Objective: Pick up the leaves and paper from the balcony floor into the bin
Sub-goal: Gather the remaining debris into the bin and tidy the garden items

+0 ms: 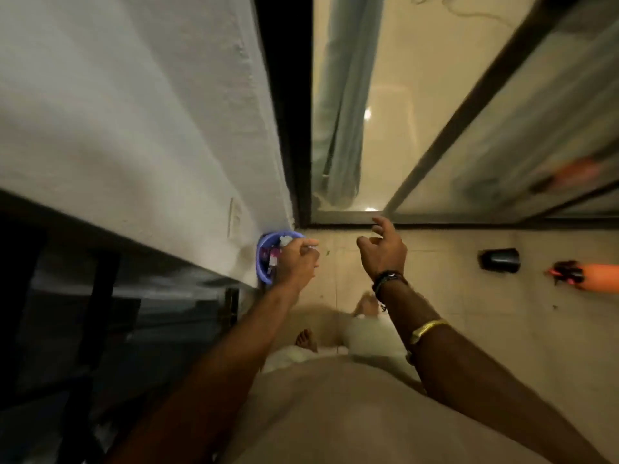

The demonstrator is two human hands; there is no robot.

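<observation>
1. Left hand (pixel 296 261) pinches one pale paper scrap (pixel 313 251) above the bin (pixel 263 244).
2. Right hand (pixel 385 252) hangs loosely spread, empty.
3. That one purple bin, mouth upward, touches the wall (pixel 167 128).
4. One green leaf fleck (pixel 327 252) lies beside it; axis unreadable.

The balcony floor (pixel 469 316) is pale beige tile, bounded by a white wall on its left edge and the dark sliding-door track along its far edge. A small blue-violet bin (pixel 263 244) stands on it in the far-left corner, against the wall, with a tiny green leaf scrap (pixel 327 253) on the tiles just beside it. Toward the right edge a black cup (pixel 499 259) lies on its side, an orange object (pixel 599 277) with a dark end lies near it, and two bare feet (pixel 306 339) stand near the middle.
</observation>
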